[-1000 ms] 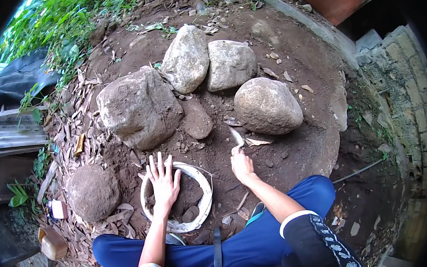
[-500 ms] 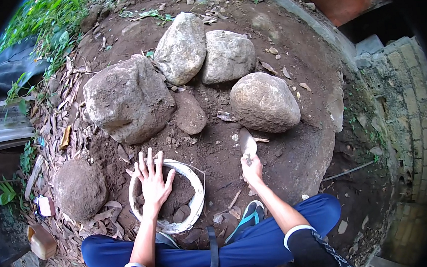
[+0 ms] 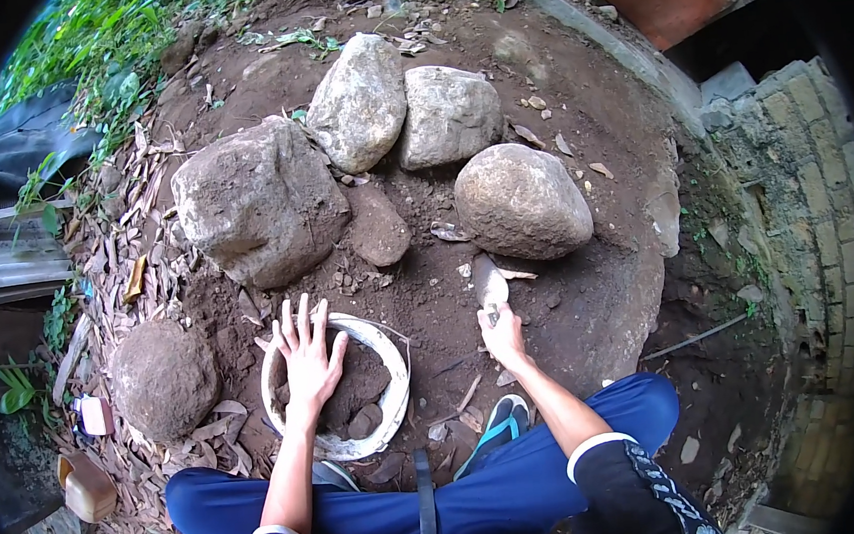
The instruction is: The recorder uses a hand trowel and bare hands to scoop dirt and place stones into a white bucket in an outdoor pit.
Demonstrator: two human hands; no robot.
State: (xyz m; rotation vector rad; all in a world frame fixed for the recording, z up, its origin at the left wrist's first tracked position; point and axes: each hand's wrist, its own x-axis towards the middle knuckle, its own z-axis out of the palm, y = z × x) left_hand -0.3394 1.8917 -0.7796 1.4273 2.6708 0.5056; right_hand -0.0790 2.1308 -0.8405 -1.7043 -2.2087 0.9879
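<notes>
Head cam, looking straight down at my lap and the dirt patch in front of me. My left hand (image 3: 308,359) is flat with all the fingers fanned out wide, palm down on the soil (image 3: 356,388) inside a battered white bowl (image 3: 394,402). The bowl sits on the ground right in front of my left knee, about half full of dark earth with a couple of clods near its lower edge.

My right hand (image 3: 501,333) is closed around the handle of a small trowel (image 3: 490,287); the pale blade points away from me and lies low over the dirt, just below the round grey rock (image 3: 521,200). Can't tell whether the tip is actually dug in or just lying on top.

Around all that: a big lumpy boulder (image 3: 259,201) up and left of the bowl, two lighter stones (image 3: 359,100) behind it side by side, a small flat stone (image 3: 380,225) between the boulder and the round rock, and another dirt-caked rock (image 3: 164,379) just left of the bowl. I'm sitting cross-legged in blue trousers (image 3: 485,498) with a blue-green sandal (image 3: 495,430) poking out between the bowl and my right forearm. Dry leaves (image 3: 118,291) litter the left side, and a brick wall (image 3: 800,167) runs down the right.
</notes>
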